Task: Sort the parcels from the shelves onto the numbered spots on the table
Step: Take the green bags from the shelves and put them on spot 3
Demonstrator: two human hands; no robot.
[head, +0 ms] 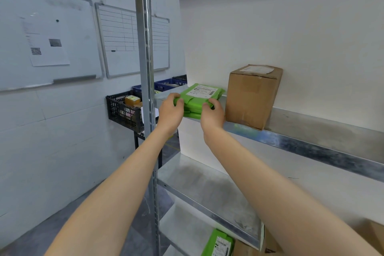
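Both hands hold a green parcel [199,94] at the left end of the metal shelf [311,131]. The left hand [171,110] curls its fingers over the parcel's left edge. The right hand [212,114] pinches the front right corner. The parcel has a white label [204,90] on top. It lies on more green bags, maybe 2, but the hands hide the stack, so I cannot be sure.

What could go wrong? The bags look soft and slippery. If the top one is pulled fast, the ones under it may slide along and drop off the front of the shelf. If the hands grab more than 1 bag by mistake, 2 parcels could land on the same numbered spot on the table. The soft bag may also bend and slip out, since the grip is only on its edges.

The brown cardboard box [252,97] stands just beside the right hand, so a wide swing could bump it. The metal post [145,68] is close on the left, and the parcel could knock it on the way out.
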